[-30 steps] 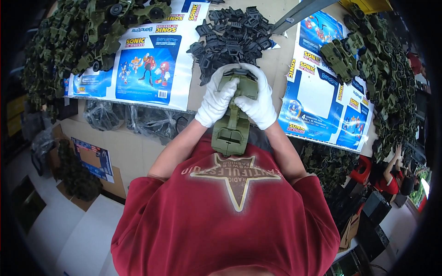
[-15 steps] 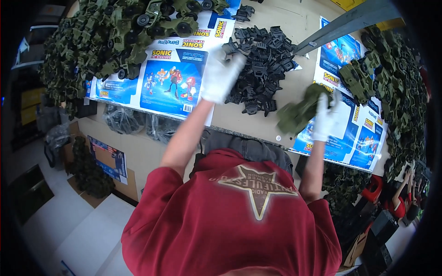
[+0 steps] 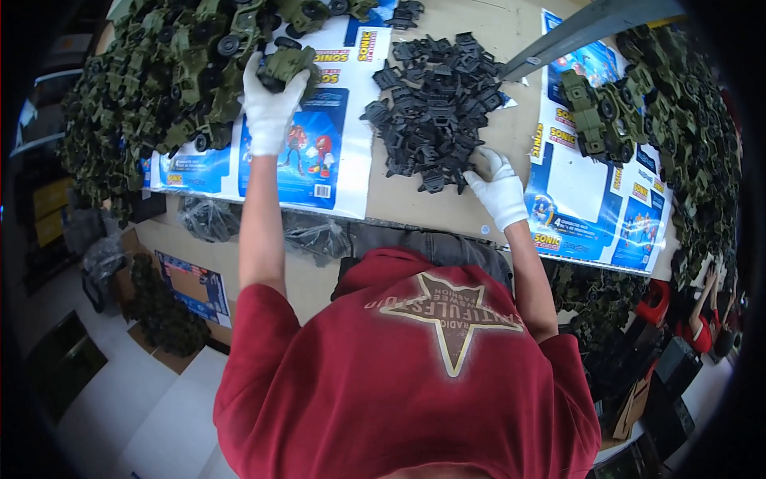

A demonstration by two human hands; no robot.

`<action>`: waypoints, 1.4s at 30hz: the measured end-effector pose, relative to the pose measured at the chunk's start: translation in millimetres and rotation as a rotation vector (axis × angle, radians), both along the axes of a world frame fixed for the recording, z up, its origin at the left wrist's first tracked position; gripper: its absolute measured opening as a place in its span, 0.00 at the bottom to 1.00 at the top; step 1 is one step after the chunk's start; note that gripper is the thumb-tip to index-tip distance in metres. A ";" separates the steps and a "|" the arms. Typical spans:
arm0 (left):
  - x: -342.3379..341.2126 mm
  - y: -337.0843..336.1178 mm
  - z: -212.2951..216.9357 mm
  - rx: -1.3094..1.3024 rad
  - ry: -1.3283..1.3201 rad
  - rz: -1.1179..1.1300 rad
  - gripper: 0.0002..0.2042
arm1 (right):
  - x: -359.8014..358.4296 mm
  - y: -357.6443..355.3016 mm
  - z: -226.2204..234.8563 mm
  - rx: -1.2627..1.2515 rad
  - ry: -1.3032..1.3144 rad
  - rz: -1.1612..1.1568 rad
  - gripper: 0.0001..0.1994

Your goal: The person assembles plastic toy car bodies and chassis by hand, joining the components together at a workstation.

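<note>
My left hand (image 3: 271,112), in a white glove, is closed around an olive-green toy vehicle (image 3: 289,62) with dark wheels. It is at the right edge of a big heap of similar green toy vehicles (image 3: 187,68), above a blue-and-white printed sheet (image 3: 307,148). My right hand (image 3: 501,190), also gloved in white, is at the lower right edge of a pile of black plastic parts (image 3: 443,104). Its thumb and fingers are apart, and no part shows between them. Whether the fingertips touch the pile I cannot tell.
More green toy vehicles (image 3: 600,120) lie on another printed sheet (image 3: 574,191) at the right. A grey metal bar (image 3: 590,40) slants over the table's far right. Clear plastic bags (image 3: 211,217) hang below the front edge. Other people's arms (image 3: 704,307) show at far right.
My left hand has moved left from the black pile and taken hold of a green toy vehicle. My right hand no longer holds its green vehicle and has moved left to the black parts.
</note>
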State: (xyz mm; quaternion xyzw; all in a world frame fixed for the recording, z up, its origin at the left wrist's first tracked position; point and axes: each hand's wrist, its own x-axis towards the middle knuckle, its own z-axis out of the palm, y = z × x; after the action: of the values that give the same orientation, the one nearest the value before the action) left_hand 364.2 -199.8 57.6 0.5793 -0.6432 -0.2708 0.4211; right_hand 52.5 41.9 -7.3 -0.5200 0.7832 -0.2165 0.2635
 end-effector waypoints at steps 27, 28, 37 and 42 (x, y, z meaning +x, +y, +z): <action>13.4 130.2 -60.6 0.605 0.526 0.304 0.26 | -62.0 10.9 -29.3 0.216 -0.143 -0.144 0.17; 17.3 135.4 -57.6 0.624 0.541 0.296 0.25 | -67.0 11.7 -30.4 0.253 -0.200 -0.204 0.18; -6.6 173.5 -6.9 0.905 0.566 -0.246 0.24 | -52.7 10.9 -6.6 0.157 0.346 0.430 0.20; -39.1 181.6 8.9 1.000 0.461 -0.481 0.30 | -57.7 5.0 -2.6 0.170 0.430 0.066 0.23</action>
State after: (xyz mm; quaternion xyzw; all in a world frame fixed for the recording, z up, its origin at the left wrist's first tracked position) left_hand 325.2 -18.2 66.5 0.4716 -0.4431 -0.7469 0.1530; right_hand -5.2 46.9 -9.9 -0.5553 0.8193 -0.0253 0.1403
